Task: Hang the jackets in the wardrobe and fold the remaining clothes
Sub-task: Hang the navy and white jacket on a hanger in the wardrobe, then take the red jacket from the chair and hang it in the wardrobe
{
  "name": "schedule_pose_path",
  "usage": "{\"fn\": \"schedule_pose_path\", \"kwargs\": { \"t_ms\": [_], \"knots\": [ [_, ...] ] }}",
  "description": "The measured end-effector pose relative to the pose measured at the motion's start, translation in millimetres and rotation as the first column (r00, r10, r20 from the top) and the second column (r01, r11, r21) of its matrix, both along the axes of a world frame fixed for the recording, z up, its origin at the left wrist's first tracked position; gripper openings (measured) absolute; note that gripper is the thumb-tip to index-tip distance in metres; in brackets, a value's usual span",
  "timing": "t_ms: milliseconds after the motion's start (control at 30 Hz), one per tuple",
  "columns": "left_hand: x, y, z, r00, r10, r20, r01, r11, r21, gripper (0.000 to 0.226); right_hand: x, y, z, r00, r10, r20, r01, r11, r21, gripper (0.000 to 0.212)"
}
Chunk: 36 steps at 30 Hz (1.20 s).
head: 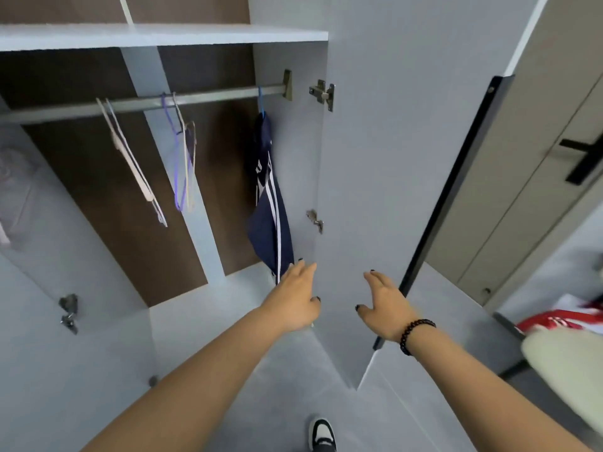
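Two hands reach toward wardrobe, fingers straight, gripping nothing: left hand (pixel 293 296) just below navy jacket (pixel 270 203) hanging on rail (pixel 143 104); right hand (pixel 385 303) at door (pixel 375 158).

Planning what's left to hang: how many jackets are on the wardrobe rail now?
1: a navy jacket at the rail's right end, beside the open door. A pale garment at the far left is too blurred to identify.
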<state>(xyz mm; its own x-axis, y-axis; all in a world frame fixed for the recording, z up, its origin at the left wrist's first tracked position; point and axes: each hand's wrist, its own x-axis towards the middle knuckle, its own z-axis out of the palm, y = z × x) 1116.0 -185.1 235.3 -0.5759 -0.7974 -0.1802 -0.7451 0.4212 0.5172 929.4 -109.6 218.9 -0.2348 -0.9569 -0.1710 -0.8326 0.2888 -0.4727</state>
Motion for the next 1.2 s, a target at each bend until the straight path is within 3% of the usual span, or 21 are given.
{"fn": "schedule_pose_path", "kwargs": {
  "t_ms": [267, 567, 1200],
  "knots": [
    [-63, 64, -23, 0.979, -0.205, 0.009, 0.204, 0.978, 0.052, 0.067, -42, 105, -16, 0.972, -0.236, -0.008, 0.236, 0.971, 0.034, 0.072],
    [-161, 134, -39, 0.904, -0.427, 0.012, 0.424, 0.901, 0.086, 0.065, -114, 228, -27, 0.87, -0.492, 0.005, 0.489, 0.865, 0.112, 0.064],
    [-416, 327, -47, 0.782, -0.622, -0.023, 0.616, 0.768, 0.175, 0.067, -304, 445, -28, 0.712, -0.696, 0.09, 0.686, 0.718, 0.121, 0.063]
  ]
}}
